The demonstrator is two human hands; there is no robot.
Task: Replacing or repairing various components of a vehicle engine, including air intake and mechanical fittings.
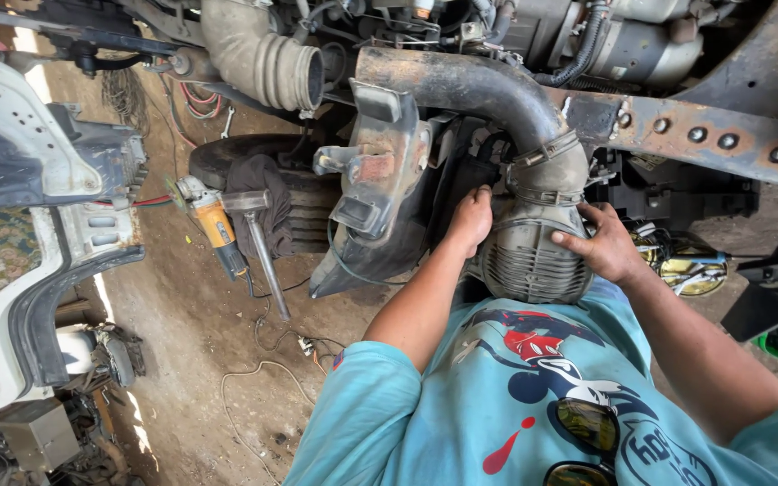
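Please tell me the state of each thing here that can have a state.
ribbed rubber hose: joined to the rusty pipe, gripped on both sides
left hand: pressed on the hose
right hand: pressed on the hose
rusty pipe: mounted
angle grinder: lying unused
hammer: lying unused

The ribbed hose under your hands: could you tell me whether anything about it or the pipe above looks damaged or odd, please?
The pipe above the ribbed hose is heavily rusted. Both the left hand and the right hand grip the hose. An angle grinder and hammer lie on the dirt.

Vehicle repair yard: stripped engine bay (pixel 461 54), angle grinder (pixel 213 225), hammer (pixel 258 234), dirt floor (pixel 200 360).
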